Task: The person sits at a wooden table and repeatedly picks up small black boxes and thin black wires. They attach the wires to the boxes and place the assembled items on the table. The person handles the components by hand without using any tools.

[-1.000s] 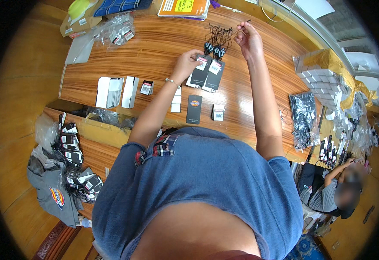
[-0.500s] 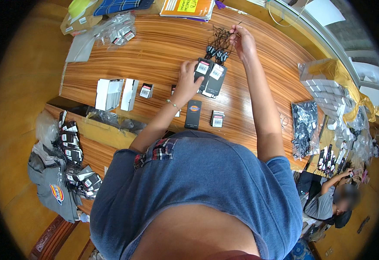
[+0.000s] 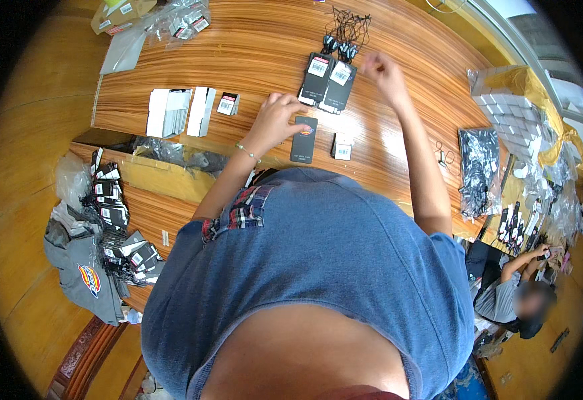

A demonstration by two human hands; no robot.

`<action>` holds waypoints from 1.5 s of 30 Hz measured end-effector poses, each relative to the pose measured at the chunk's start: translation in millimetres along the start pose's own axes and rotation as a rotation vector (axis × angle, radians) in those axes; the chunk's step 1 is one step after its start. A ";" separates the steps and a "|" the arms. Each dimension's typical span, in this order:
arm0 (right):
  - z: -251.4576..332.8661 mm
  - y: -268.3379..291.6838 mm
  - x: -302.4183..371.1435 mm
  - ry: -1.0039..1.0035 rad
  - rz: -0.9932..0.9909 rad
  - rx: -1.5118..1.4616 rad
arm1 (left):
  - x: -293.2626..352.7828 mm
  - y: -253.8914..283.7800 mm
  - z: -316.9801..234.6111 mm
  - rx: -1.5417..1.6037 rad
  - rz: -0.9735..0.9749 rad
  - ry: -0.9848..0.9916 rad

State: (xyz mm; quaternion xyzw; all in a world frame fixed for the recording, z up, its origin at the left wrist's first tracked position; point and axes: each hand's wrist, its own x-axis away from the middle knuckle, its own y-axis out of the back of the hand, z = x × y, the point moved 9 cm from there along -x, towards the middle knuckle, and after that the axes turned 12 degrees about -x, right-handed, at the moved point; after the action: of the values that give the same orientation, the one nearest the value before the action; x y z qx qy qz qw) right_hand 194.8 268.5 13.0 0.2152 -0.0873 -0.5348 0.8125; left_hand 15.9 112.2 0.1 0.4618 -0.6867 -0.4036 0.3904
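Two stacks of black hang tags, the left stack (image 3: 315, 83) and the right stack (image 3: 335, 90), lie side by side with white barcode stickers on top. Their tangled black strings (image 3: 348, 30) spread beyond them. My left hand (image 3: 273, 123) has its fingers apart, the thumb over or against a single black hang tag (image 3: 303, 148) and the fingertips near the left stack's lower end. To the right of the stacks, my right hand (image 3: 386, 79) is raised, its fingers curled and smeared by motion; whether it holds anything is unclear.
A small sticker stack (image 3: 342, 148) lies right of the single tag, another (image 3: 227, 104) to the left beside white card stacks (image 3: 169, 112). Scissors (image 3: 445, 157), a bag of black strings (image 3: 479, 173) and a wrapped block of white boxes (image 3: 515, 103) stand right. A person (image 3: 501, 300) sits lower right.
My left hand has come off the left tag stack and back toward the single tag. My right hand has moved away from the strings, nearer to me. The whole view has shifted slightly.
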 end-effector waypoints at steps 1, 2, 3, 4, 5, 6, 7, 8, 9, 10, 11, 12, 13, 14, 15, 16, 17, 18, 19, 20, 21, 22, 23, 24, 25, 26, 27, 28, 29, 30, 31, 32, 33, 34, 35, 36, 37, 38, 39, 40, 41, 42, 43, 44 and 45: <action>7.8 -16.5 33.9 -0.022 0.097 -0.248 | 7.8 0.2 -2.7 -0.049 -0.048 0.005; 1.3 -31.5 63.4 -0.091 0.189 -0.242 | 15.3 0.3 -6.9 -0.098 -0.093 0.008; 5.7 -39.1 86.4 -0.150 0.225 -0.077 | 21.3 -0.5 -9.0 -0.148 -0.142 0.013; 11.3 -44.0 106.7 -0.102 0.207 -0.033 | 23.8 -5.3 -7.8 -0.152 -0.148 0.027; 14.1 -48.7 120.1 -0.079 0.194 -0.043 | 23.3 -8.1 -7.2 -0.153 -0.130 0.030; 13.0 -49.8 132.0 -0.095 0.179 0.026 | 22.7 -10.9 -6.3 -0.153 -0.112 0.035; 12.4 -51.6 142.2 -0.110 0.167 0.093 | 23.0 -13.7 -6.6 -0.154 -0.096 0.042; 16.0 -52.3 145.8 -0.109 0.155 0.155 | 23.6 -8.5 -11.0 -0.174 -0.148 0.009; 17.9 -51.5 148.8 -0.079 0.144 0.155 | 22.5 -10.1 -11.3 -0.182 -0.144 -0.001; 17.6 -51.4 150.9 -0.049 0.136 0.155 | 20.5 -12.8 -10.3 -0.190 -0.141 -0.009; 17.3 -51.6 152.0 -0.017 0.125 0.155 | 18.9 -11.9 -11.4 -0.200 -0.138 -0.018; 16.3 -51.2 153.1 0.001 0.098 0.134 | 20.3 -8.4 -14.9 -0.194 -0.167 -0.044; 15.5 -50.9 153.9 0.020 0.071 0.113 | 22.6 -4.4 -18.4 -0.187 -0.197 -0.069; 17.8 -50.3 154.7 0.038 0.048 0.092 | 25.2 -0.9 -21.5 -0.178 -0.226 -0.092; 11.4 -49.8 155.6 -0.041 0.036 0.030 | 26.0 -2.8 -19.2 -0.093 -0.240 -0.103; 5.0 -49.9 156.8 -0.120 0.023 -0.033 | 26.1 -7.8 -14.3 -0.007 -0.254 -0.113; -1.3 -50.8 159.0 -0.200 0.012 -0.097 | 27.7 -6.2 -14.2 0.079 -0.265 -0.123; -5.9 -51.2 159.9 -0.218 -0.004 -0.104 | 26.5 -14.0 -5.4 0.226 -0.179 -0.026; -10.4 -51.9 161.4 -0.257 -0.012 -0.128 | 26.3 -23.3 1.8 0.372 -0.091 0.071; -11.8 -52.2 162.2 -0.295 -0.018 -0.151 | 28.2 -32.1 7.0 0.517 -0.003 0.171; -13.1 -52.5 163.1 -0.333 -0.024 -0.175 | 29.6 -29.7 6.4 0.604 -0.049 0.147; -6.0 -49.0 161.9 -0.271 -0.049 -0.146 | 31.3 -28.7 6.4 0.690 -0.096 0.122; 2.7 -45.0 161.9 -0.212 -0.075 -0.118 | 33.2 -25.7 5.0 0.777 -0.140 0.097; 9.8 -41.5 162.7 -0.153 -0.102 -0.089 | 34.2 -25.9 5.4 0.814 -0.149 0.105; 7.3 -40.0 164.5 -0.170 -0.118 -0.108 | 35.0 -26.0 5.4 0.852 -0.157 0.113; 2.3 -36.2 166.5 -0.190 -0.141 -0.123 | 33.0 -26.0 3.4 0.892 -0.159 0.114; -3.4 -32.5 168.8 -0.210 -0.167 -0.138 | 33.0 -25.3 3.2 0.890 -0.172 0.135; -14.2 -37.4 171.0 -0.258 -0.163 -0.290 | 35.1 -24.3 2.9 0.887 -0.183 0.154; -23.0 -39.9 174.3 -0.304 -0.167 -0.436 | 34.4 -24.4 -1.6 0.890 -0.189 0.165; 3.4 -41.1 172.8 -0.222 -0.143 -0.566 | 36.0 -25.8 -8.3 0.979 -0.172 0.161; 15.5 -46.2 172.3 -0.220 -0.139 -0.659 | 36.1 -27.8 -16.1 1.030 -0.159 0.183; 31.8 -45.7 172.3 -0.190 -0.153 -0.603 | 34.8 -30.1 -28.9 1.069 -0.121 0.164; 45.7 -45.1 171.6 -0.156 -0.163 -0.550 | 33.5 -31.3 -39.5 1.102 -0.087 0.148; 54.8 -41.0 174.4 -0.146 -0.183 -0.392 | 32.7 -29.3 -54.5 1.124 -0.093 0.103; 61.0 -36.6 176.1 -0.134 -0.198 -0.235 | 30.7 -26.5 -67.3 1.145 -0.103 0.060; 58.5 -31.6 178.4 -0.142 -0.219 -0.240 | 27.4 -28.8 -70.1 1.133 -0.114 0.057; 52.9 -25.1 181.8 -0.143 -0.226 -0.284 | 24.2 -28.6 -75.4 1.125 -0.102 0.040; 43.8 -17.9 186.0 -0.143 -0.229 -0.332 | 22.6 -28.4 -79.0 1.116 -0.090 0.026; 34.1 -9.7 190.2 -0.142 -0.229 -0.380 | 22.1 -28.2 -82.0 1.107 -0.082 0.017; 14.5 11.7 198.8 -0.205 -0.328 -0.416 | 21.7 -26.8 -84.0 1.111 -0.099 0.006; -2.2 41.6 209.7 -0.290 -0.443 -0.366 | 23.0 -27.3 -83.1 1.095 -0.102 0.041; -35.2 79.0 224.3 -0.215 -0.595 -0.245 | 21.9 -26.0 -86.8 1.080 -0.087 0.061; -42.5 114.9 238.2 -0.211 -0.677 0.013 | 22.3 -26.1 -86.1 1.064 -0.083 0.093; -61.6 143.5 255.5 -0.209 -0.743 0.193 | 20.6 -27.4 -88.9 1.056 -0.076 0.071; -64.0 159.4 262.6 -0.312 -0.726 0.317 | 20.7 -32.8 -87.2 1.067 -0.062 0.093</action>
State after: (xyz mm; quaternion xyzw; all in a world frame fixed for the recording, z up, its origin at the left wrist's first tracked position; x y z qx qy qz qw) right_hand 459.5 100.4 3.3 0.2706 -0.2087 -0.7923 0.5053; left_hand 100.0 67.6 5.6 0.6336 -0.7643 0.0109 0.1194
